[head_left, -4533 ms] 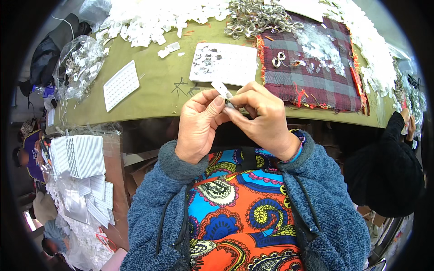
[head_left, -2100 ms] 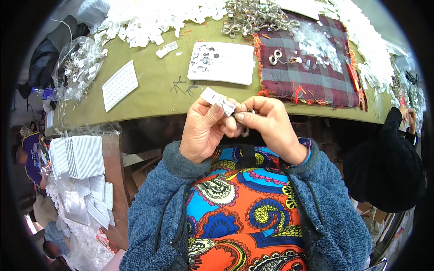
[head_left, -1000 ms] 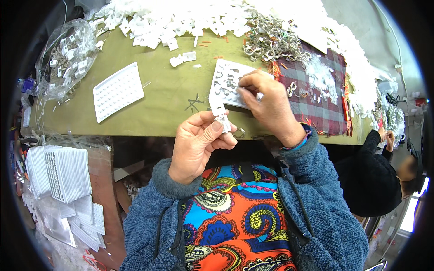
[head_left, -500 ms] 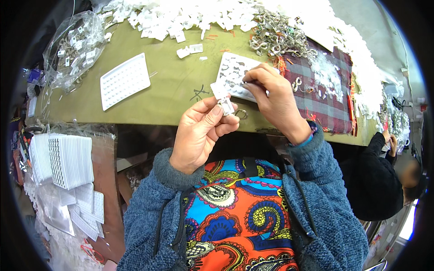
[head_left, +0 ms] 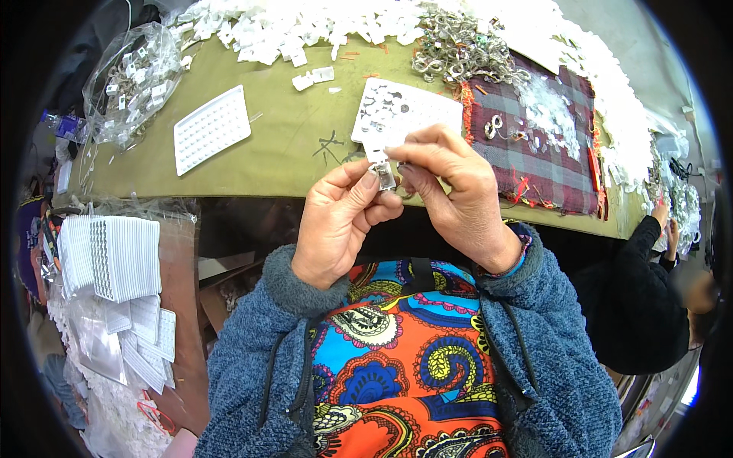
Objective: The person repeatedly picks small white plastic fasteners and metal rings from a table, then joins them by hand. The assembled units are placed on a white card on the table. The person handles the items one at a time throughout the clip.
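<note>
In my left hand (head_left: 334, 225), a small white plastic case (head_left: 383, 177) with its lid flipped up is pinched between thumb and fingers. My right hand (head_left: 462, 195) has come up against the case, with its thumb and fingers closed together. Whatever lies between those right fingertips is too small and covered to name. Just beyond both hands, a white dimpled tray (head_left: 437, 107) lies on the table, with several small dark and silvery round pieces on its left part.
Another white dimpled tray (head_left: 212, 130) lies to the left, near a clear bag (head_left: 126, 95) of parts. White plastic pieces (head_left: 305, 27) and metal rings (head_left: 466, 49) are heaped at the back. Plaid cloth (head_left: 496, 172) covers the right side. Stacked trays (head_left: 126, 256) stand lower left; another person (head_left: 641, 305) works at right.
My right hand has moved from over the tray, down and left, to the white case. My left hand keeps its hold on the case in nearly the same place.
</note>
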The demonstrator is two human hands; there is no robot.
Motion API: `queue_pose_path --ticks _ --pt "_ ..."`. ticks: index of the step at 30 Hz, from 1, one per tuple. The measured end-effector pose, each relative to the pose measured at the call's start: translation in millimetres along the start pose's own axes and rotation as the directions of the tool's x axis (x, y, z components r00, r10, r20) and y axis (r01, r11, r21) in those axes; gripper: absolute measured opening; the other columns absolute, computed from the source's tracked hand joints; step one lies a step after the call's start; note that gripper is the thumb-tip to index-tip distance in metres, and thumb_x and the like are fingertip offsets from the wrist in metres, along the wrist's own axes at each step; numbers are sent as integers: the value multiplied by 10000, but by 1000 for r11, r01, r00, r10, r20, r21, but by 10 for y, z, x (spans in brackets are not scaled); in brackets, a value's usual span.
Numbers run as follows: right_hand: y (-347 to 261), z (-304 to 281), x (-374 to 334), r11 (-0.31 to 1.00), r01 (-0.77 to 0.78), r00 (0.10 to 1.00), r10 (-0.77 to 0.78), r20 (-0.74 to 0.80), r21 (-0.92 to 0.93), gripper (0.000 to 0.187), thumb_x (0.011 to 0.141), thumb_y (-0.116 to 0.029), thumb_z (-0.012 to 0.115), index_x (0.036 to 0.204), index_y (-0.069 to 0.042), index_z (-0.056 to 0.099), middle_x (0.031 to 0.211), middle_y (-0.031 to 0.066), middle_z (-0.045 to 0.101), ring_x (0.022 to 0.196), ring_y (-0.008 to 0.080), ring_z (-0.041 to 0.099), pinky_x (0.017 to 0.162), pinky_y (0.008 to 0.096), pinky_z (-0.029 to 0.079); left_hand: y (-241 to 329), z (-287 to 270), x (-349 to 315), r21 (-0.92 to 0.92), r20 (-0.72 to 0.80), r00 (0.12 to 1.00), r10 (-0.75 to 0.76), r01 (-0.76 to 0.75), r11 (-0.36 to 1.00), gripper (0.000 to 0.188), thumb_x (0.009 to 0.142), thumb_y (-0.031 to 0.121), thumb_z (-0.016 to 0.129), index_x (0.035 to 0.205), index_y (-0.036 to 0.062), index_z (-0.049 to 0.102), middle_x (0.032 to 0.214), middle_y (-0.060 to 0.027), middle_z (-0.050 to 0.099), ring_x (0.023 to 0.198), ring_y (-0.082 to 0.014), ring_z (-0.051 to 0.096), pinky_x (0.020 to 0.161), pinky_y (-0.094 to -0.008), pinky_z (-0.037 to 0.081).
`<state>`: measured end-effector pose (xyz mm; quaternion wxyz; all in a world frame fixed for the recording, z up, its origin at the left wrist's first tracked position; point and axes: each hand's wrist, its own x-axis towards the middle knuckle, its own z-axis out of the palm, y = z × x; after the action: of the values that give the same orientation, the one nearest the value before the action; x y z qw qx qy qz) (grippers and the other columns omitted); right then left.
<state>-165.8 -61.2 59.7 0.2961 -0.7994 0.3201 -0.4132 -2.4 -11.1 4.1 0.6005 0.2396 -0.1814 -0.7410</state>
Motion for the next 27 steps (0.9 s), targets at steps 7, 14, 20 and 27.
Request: queue_pose_path --ticks 7,14,20,27 --pt "104 169 15 953 236 969 -246 -32 -191 398 703 66 647 1094 -12 631 882 126 652 777 300 639 678 372 524 25 15 11 60 -15 999 43 -42 997 248 986 93 582 1183 -56 603 955 -104 692 785 -152 696 724 -293 617" --pt "264 215 92 989 21 984 -46 -173 -147 282 829 58 678 1100 -12 647 951 155 694 783 233 703 694 331 556 178 -60 -18 261 -122 989 81 -47 964 227 956 46 593 1145 -77 613 918 -142 688 691 -156 671 628 -290 603" --pt "439 266 314 919 60 997 -72 -14 -390 262 778 27 663 1033 -19 627 877 157 645 845 348 624 738 408 512 232 -126 26 268 -100 992 83 -53 962 221 943 56 583 1116 -78 612 907 -168 683 625 -173 653 592 -301 595" --pt "474 260 296 884 105 994 -99 37 -456 250 768 22 668 1011 -20 623 848 137 634 799 322 613 709 402 505 230 -105 21 177 -104 993 60 -41 983 179 925 22 604 1074 -77 614 893 -174 680 612 -168 651 579 -307 596"
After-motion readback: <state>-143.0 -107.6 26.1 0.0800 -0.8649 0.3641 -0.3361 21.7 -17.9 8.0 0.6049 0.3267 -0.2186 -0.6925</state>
